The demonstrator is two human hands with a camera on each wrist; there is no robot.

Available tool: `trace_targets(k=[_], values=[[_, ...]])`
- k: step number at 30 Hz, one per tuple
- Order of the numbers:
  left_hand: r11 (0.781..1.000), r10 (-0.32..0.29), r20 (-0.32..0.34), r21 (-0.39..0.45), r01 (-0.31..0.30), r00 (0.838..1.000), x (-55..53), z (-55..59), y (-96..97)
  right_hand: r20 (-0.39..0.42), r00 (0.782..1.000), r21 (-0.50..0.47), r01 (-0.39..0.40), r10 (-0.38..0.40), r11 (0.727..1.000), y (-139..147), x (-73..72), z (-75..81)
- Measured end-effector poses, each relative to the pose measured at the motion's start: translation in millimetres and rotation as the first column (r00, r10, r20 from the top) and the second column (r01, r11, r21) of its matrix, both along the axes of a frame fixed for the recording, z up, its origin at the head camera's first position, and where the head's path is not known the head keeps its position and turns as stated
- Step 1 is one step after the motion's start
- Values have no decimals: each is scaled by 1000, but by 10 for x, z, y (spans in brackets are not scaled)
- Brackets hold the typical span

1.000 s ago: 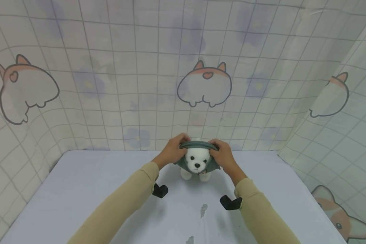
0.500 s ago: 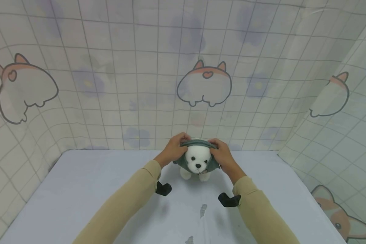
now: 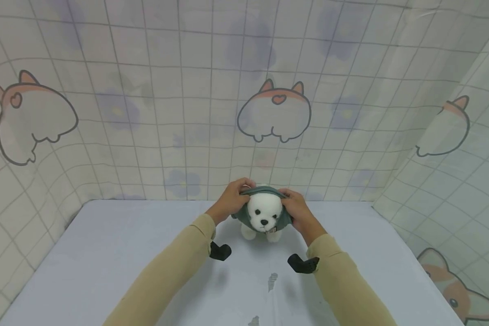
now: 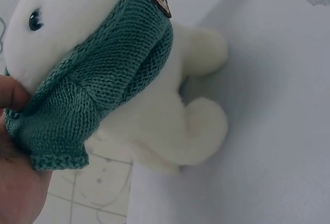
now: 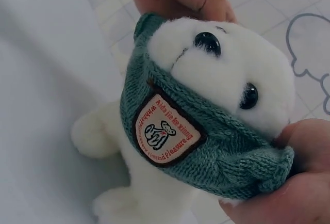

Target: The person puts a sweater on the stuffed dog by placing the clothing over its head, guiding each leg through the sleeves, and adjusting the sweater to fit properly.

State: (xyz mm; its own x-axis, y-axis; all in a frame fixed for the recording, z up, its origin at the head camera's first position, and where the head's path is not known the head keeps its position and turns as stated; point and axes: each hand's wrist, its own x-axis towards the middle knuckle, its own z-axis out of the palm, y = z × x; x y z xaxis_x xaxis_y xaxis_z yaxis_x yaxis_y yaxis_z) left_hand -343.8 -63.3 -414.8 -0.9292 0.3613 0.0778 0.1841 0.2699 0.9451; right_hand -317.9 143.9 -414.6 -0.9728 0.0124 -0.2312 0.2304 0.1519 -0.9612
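Note:
A white plush dog (image 3: pixel 265 209) stands near the table's far edge, its face toward me. Round its head and neck sits a green knitted sweater (image 4: pixel 111 66), with the face showing through the opening. In the right wrist view a patch (image 5: pixel 167 131) with a bear drawing and lettering lies below the chin. My left hand (image 3: pixel 231 200) pinches the sweater's edge at one side of the head, thumb in front. At the other side my right hand (image 3: pixel 297 209) grips the knit between thumb and fingers. The dog's ears are hidden from view.
The white table (image 3: pixel 126 244) has grey worn marks (image 3: pixel 272 281) toward the front. Behind it hangs a checked curtain (image 3: pixel 195 90) with corgi drawings. Black wrist mounts (image 3: pixel 221 251) stick out from the tan sleeves (image 3: pixel 171 267).
My right hand and forearm have shifted slightly inward, to the left, and the sweater's band has bunched a little closer on that side. The left forearm has edged rightward. The dog stays almost still.

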Motion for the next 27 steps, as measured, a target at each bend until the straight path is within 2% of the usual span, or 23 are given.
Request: trace_targets(k=[5, 9, 16, 20, 27], values=[[1000, 1, -11, 6, -1, 1000, -19, -44, 12, 24, 1000, -33, 2, -1, 999, 5, -17, -29], [999, 6, -15, -48, -7, 1000, -38, -92, -8, 21, 999, -33, -26, 27, 999, 36, -15, -44], [993, 11, 28, -115, -8, 1000, -64, -111, -55, 18, 996, 5, -89, 89, 996, 53, 3, -48], [994, 8, 40, -107, -3, 999, -89, -119, -59, 18, 994, 2, -105, 104, 995, 51, -2, -62], [999, 36, 92, -24, -34, 995, -101, -216, -82, 57, 989, -100, -133, 139, 986, 53, -30, -226]])
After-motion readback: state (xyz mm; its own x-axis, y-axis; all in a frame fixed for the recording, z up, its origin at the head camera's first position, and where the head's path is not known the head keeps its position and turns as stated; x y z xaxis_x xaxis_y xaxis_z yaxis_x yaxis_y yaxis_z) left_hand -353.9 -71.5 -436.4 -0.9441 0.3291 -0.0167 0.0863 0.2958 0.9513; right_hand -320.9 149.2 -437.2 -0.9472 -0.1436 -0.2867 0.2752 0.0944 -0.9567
